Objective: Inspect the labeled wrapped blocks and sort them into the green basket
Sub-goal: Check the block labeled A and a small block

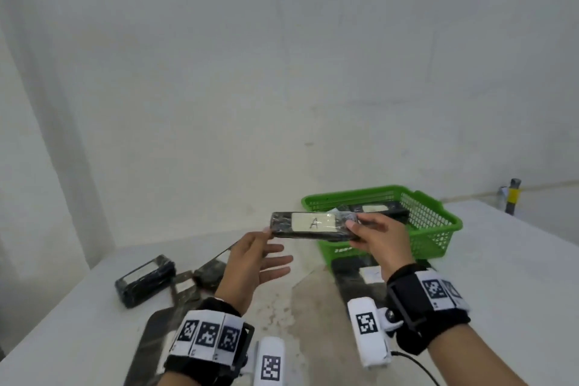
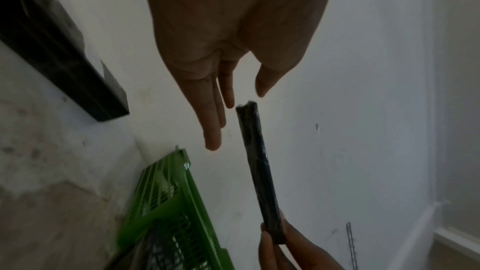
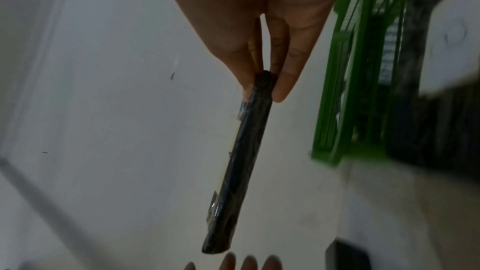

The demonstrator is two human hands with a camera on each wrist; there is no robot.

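Observation:
A flat black wrapped block (image 1: 313, 226) with a white label marked "A" is held up level in front of the green basket (image 1: 438, 229). My right hand (image 1: 372, 235) pinches its right end between thumb and fingers; the right wrist view shows the block (image 3: 241, 161) edge-on in that pinch. My left hand (image 1: 260, 257) is spread with straight fingers just off the block's left end; in the left wrist view its fingers (image 2: 215, 122) stand apart from the block (image 2: 259, 167). The basket (image 2: 168, 202) holds at least one labeled block (image 1: 376, 208).
On the white table (image 1: 501, 291) lie more wrapped blocks: a thick one (image 1: 145, 283) at left, thin ones (image 1: 206, 273) beside it, one (image 1: 360, 279) in front of the basket under my right wrist. A post (image 1: 513, 196) stands at far right. A wall rises behind.

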